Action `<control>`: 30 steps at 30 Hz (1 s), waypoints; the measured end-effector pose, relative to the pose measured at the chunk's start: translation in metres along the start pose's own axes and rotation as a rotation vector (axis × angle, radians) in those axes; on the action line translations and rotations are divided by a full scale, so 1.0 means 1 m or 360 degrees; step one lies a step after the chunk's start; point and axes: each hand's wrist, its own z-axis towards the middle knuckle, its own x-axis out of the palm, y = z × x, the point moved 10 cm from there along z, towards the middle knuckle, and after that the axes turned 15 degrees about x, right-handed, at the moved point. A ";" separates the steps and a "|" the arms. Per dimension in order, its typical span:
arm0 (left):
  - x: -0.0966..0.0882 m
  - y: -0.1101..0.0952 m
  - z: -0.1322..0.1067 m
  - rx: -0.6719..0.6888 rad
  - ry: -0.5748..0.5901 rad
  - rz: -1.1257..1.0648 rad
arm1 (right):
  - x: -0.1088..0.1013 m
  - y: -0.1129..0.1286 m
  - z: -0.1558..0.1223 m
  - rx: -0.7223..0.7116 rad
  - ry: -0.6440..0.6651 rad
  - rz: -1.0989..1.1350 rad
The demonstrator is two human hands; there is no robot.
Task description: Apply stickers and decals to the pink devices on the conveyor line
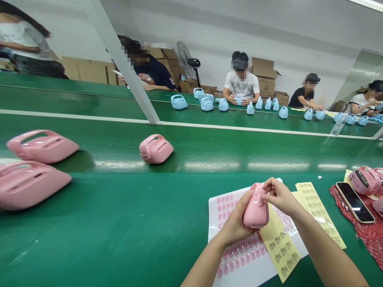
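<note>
My left hand [236,219] is wrapped round a pink plastic housing [255,215] with a rounded body, holding it above the sheets. At its upper right side, the thumb and fingertips of my right hand [277,195] are pinched together against the surface. A small shiny oval shows by the thumb; whatever the fingertips hold is too small to make out. Under both hands lies a white sheet [216,223] with rows of pink oval stickers. A yellow sheet of dark-printed labels [283,255] overlaps it, and another yellow label sheet [320,207] lies to the right.
Pink housings with handles stand at left [44,147] and on the green belt [157,149]. To the right, a phone [356,202] rests on red netting near more pink units [365,181]. Across the belt, several people sit among light-blue units [207,104]. A white post [125,63] rises at left.
</note>
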 end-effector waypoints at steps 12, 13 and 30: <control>0.018 0.005 -0.007 0.0245 0.0602 0.0814 | 0.003 -0.003 -0.001 0.0042 0.0002 -0.0106; 0.018 0.005 -0.007 0.0258 0.0612 0.0840 | 0.003 -0.002 -0.002 0.0026 -0.0007 -0.0126; 0.017 -0.001 -0.006 0.0283 0.0602 0.0881 | 0.011 0.026 -0.039 -0.1034 -0.0472 -0.0732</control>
